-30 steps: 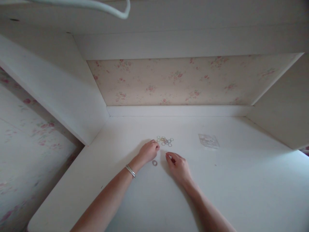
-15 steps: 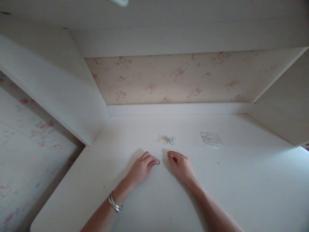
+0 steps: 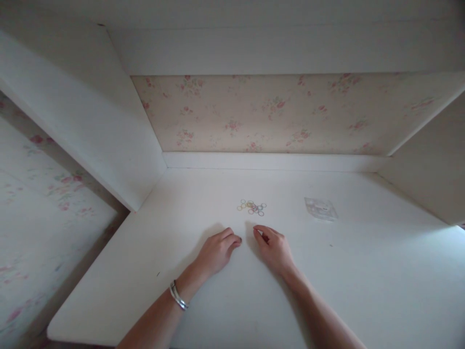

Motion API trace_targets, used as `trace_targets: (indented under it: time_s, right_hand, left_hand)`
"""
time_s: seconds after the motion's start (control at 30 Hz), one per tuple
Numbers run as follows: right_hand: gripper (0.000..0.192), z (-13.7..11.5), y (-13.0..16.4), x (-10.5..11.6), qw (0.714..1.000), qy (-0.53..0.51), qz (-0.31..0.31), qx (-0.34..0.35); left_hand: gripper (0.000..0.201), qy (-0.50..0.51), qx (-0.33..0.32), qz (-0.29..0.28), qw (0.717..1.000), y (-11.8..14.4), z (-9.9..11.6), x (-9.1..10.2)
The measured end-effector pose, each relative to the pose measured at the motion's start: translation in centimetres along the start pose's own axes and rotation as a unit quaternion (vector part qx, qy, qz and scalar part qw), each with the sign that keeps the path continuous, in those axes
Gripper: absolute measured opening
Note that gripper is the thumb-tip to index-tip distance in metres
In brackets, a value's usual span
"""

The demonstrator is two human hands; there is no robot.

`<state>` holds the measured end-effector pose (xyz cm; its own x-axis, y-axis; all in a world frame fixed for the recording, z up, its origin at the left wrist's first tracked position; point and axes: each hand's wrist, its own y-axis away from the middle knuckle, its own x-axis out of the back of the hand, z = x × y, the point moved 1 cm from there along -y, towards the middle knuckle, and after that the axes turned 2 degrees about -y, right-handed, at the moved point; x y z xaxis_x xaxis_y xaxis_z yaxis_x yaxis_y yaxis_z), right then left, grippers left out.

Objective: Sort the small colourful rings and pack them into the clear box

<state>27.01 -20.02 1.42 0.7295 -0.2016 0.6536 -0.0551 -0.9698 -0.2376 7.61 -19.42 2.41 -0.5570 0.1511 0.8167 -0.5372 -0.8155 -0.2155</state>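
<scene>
The thin coloured rings [image 3: 253,207] lie in a loose, overlapping cluster on the white bench [image 3: 363,295], left of the clear packet [image 3: 320,209] and about as far from the person. They look very light, and their fine outlines suggest they could flex or skid if pressed; whether they are rubber or metal cannot be told. Overlapping as they do, one could drag its neighbours, so an outer rim, pinched between thumb and fingertip and lifted straight up, seems the best hold. The left hand [image 3: 217,250], left of the packet and nearer the person, is pinched closed on a small dark piece [image 3: 240,240], perhaps a ring's edge; it is too small to be sure. The right hand [image 3: 275,250], also nearer the person than the packet but closer to it, is curled with thumb and forefinger tips meeting; whether anything sits between them cannot be told. The packet itself looks like thin, slick plastic, best taken by an edge. It carries a tiny dark mark, too blurred to read, and no brand, label or lettering is legible on it.
</scene>
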Motion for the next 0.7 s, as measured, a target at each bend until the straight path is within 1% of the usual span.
trace_targets:
  time_s: [0.13,0.27,0.37,0.5,0.7]
  right_hand:
    - [0.033,0.0,0.0,0.1,1.000,-0.010,-0.001,-0.001]
    - [0.034,0.4,-0.9,0.1,0.999,-0.010,-0.005,-0.036]
    - [0.032,0.5,-2.3,-0.1,0.998,0.025,-0.025,-0.044]
    - [0.029,0.2,-4.5,-0.5,0.994,0.099,-0.049,-0.015]
    - [0.024,0.0,-6.5,-1.0,0.982,0.179,-0.067,0.003]
  left_hand:
    - [0.023,0.041,0.024,0.016,0.999,-0.2,0.2,0.2]
    - [0.020,0.102,0.074,0.074,0.989,-0.5,-0.4,0.4]
    - [0.019,0.139,0.117,0.107,0.977,-0.9,-1.3,0.6]
    - [0.024,0.183,0.157,0.111,0.964,-1.0,-2.2,0.7]
    - [0.023,0.205,0.171,0.109,0.958,-1.0,-2.3,1.0]
